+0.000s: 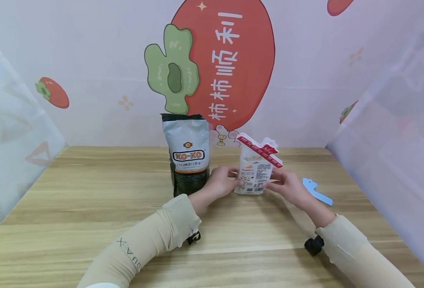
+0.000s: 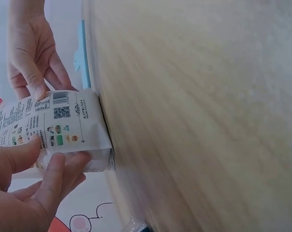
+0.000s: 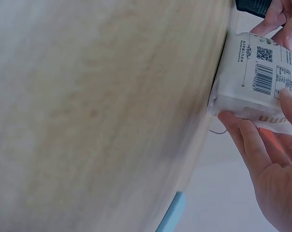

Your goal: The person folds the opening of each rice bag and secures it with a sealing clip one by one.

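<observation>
Head view has the white bag point(image 1: 254, 173) on the table point(image 1: 89, 216), long axis upright, printed side facing this way, left hand point(image 1: 221, 181) and right hand point(image 1: 289, 187) gripping its sides (red clip point(image 1: 260, 150) aslant up top).

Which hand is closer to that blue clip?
Right. The right hand is beside the blue clip, not touching it; the left hand is beyond the white bag, farther away.

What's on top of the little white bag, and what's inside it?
A red-and-white clip slants across the top of the white bag. What's inside can't be seen; the bag covers it.
</observation>
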Demonstrator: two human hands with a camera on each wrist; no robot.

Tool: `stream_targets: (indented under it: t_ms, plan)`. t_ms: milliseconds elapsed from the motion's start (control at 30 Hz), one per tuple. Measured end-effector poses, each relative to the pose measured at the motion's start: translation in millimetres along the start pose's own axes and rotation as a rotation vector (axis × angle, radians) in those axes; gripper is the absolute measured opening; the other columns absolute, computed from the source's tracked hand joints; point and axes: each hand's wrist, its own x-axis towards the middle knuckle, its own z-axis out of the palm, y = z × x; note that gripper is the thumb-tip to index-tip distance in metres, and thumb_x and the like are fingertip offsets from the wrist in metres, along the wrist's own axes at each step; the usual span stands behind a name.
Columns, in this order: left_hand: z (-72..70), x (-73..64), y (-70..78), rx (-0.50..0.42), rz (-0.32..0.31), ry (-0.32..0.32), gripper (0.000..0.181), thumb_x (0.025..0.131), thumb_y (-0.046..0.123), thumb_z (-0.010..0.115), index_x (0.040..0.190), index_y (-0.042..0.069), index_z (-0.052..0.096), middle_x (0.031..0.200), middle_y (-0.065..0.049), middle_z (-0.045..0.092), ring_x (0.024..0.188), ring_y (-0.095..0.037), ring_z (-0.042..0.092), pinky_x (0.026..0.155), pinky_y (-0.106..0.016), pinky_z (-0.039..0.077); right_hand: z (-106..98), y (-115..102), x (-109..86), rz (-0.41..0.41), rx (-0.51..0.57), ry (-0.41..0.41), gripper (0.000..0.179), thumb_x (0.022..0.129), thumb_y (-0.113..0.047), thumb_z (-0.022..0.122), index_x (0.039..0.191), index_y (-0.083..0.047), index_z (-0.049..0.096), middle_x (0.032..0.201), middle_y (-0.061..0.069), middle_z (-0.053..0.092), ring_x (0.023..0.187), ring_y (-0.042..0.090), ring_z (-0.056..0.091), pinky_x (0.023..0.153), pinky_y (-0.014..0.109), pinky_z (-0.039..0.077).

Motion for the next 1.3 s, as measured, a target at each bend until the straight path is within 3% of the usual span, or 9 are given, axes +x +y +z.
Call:
stream_targets:
  t_ms: [167,500,767,1100,1300]
  plan:
    - [-1.5,-3.4,1.2,-0.008,0.008,0.002,0.042,0.091,0.016,0.072,0.132,0.012,0.064,0.13,-0.007,0.066,0.124,-0.025,0.059,0.102,-0.042,0.051,0.1,-0.5,-0.4,-0.002,-0.004,-0.005,0.053,0.093,-0.009,0.068,0.141,0.005,0.05,0.137,0.03,0.056,0.116,0.045,0.063,0.091,0.042,0.057]
    - [0.9,-15.8,1.7,0.031,0.001,-0.061,0.053,0.093,0.018,0.071,0.142,0.013,0.052,0.144,-0.009,0.056,0.129,-0.029,0.056,0.105,-0.045,0.05,2.0,0.2,-5.0,-0.018,-0.007,-0.017,0.048,0.093,-0.005,0.067,0.136,0.01,0.051,0.133,0.033,0.058,0.113,0.044,0.065,0.09,0.04,0.058]
    - [-1.0,-21.3,-7.9,0.086,-0.009,-0.103,0.064,0.09,0.028,0.074,0.146,0.008,0.047,0.146,-0.012,0.054,0.134,-0.029,0.052,0.11,-0.047,0.044,-0.6,-5.7,-14.1,-0.024,-0.021,-0.002,0.051,0.094,-0.008,0.067,0.139,0.007,0.049,0.134,0.032,0.057,0.115,0.044,0.064,0.091,0.042,0.058]
    - [-16.9,-51.7,-19.3,0.098,0.074,-0.276,0.062,0.093,0.029,0.071,0.144,0.005,0.048,0.144,-0.016,0.054,0.128,-0.032,0.058,0.108,-0.045,0.047,-5.7,-17.6,-38.3,0.035,-0.061,0.036,0.051,0.095,-0.014,0.067,0.138,0.006,0.05,0.13,0.03,0.061,0.113,0.041,0.066,0.088,0.04,0.059]
    - [-37.5,-78.7,-27.9,0.114,0.117,-0.317,0.058,0.093,0.026,0.071,0.143,0.005,0.051,0.141,-0.016,0.057,0.12,-0.031,0.064,0.1,-0.044,0.052,0.3,-25.6,-48.1,0.058,-0.055,0.041,0.049,0.095,-0.019,0.067,0.137,0.004,0.053,0.126,0.026,0.065,0.111,0.036,0.068,0.085,0.035,0.059]
